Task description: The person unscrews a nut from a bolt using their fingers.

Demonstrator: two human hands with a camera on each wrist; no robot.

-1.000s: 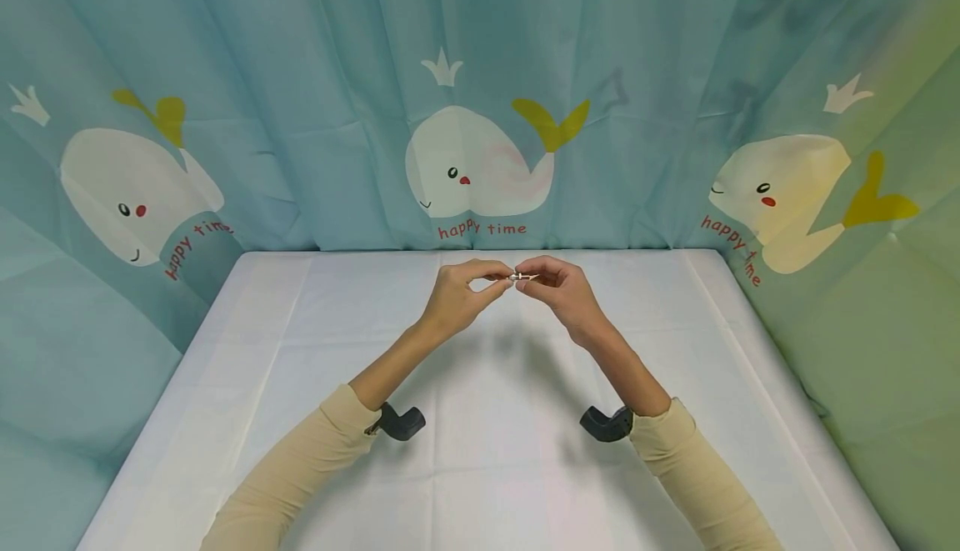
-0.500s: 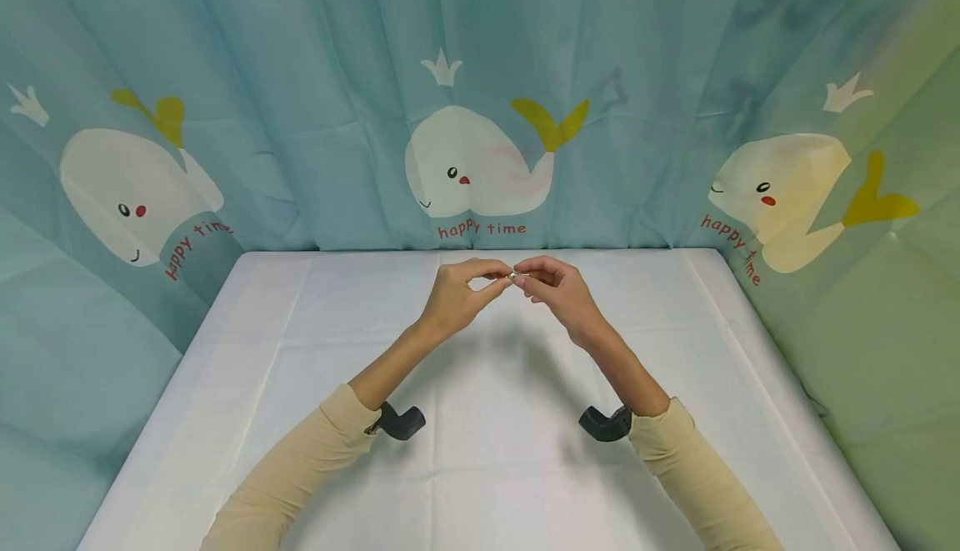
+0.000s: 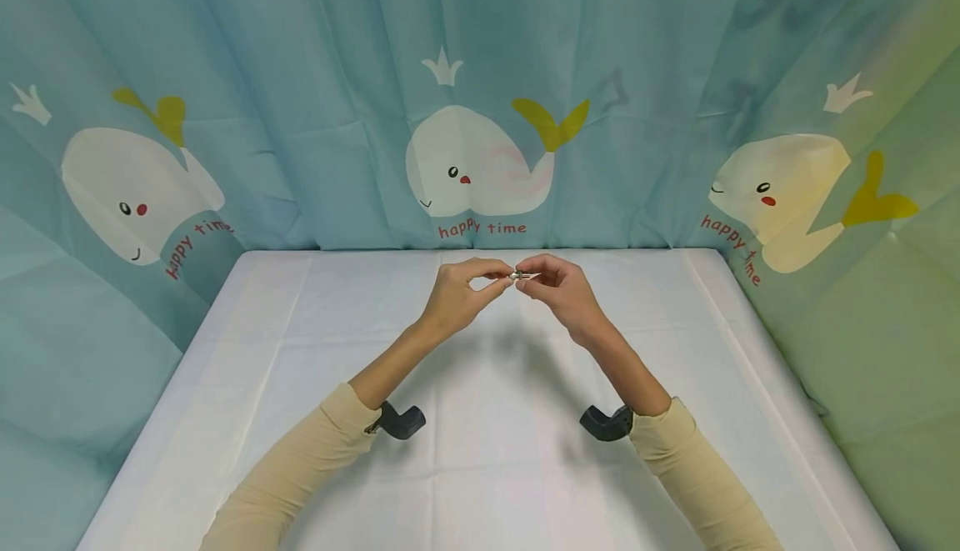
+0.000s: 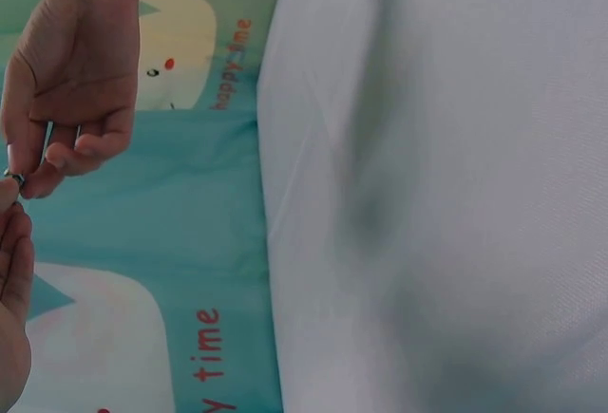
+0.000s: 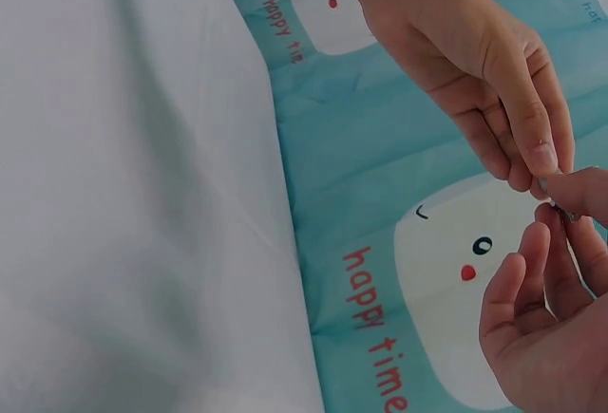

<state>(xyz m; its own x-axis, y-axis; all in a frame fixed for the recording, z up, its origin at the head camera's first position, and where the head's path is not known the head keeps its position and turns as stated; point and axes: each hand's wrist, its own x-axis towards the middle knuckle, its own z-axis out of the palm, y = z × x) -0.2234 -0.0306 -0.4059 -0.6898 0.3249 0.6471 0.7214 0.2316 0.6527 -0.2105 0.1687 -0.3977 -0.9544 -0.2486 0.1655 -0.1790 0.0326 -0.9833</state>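
Observation:
A small, shiny metal piece with a slim shaft [image 3: 519, 276] is held up above the far part of the table, between the two hands. Its kind is too small to tell, and fingertips hide part of it. My left hand [image 3: 459, 291] pinches its left end between thumb and index finger. From the other side, my right hand [image 3: 561, 291] has thumb and fingertips on it, with the thin shaft showing between them. In the right wrist view a bit of the metal piece [image 5: 568, 214] peeks out at the right hand's [image 5: 556, 337] fingertips, below the left hand [image 5: 475, 62].
A white cloth covers the table [image 3: 480, 451]. Blue-green curtains [image 3: 330, 167] printed with whales hang around its back and sides. Dark curved wrist mounts [image 3: 402, 423] stick out inward from both sleeve cuffs.
The right thumb and fingers shifted over the metal piece half a second ago, covering more of it, and now they are drawn back with its shaft visible again. The left hand stays put.

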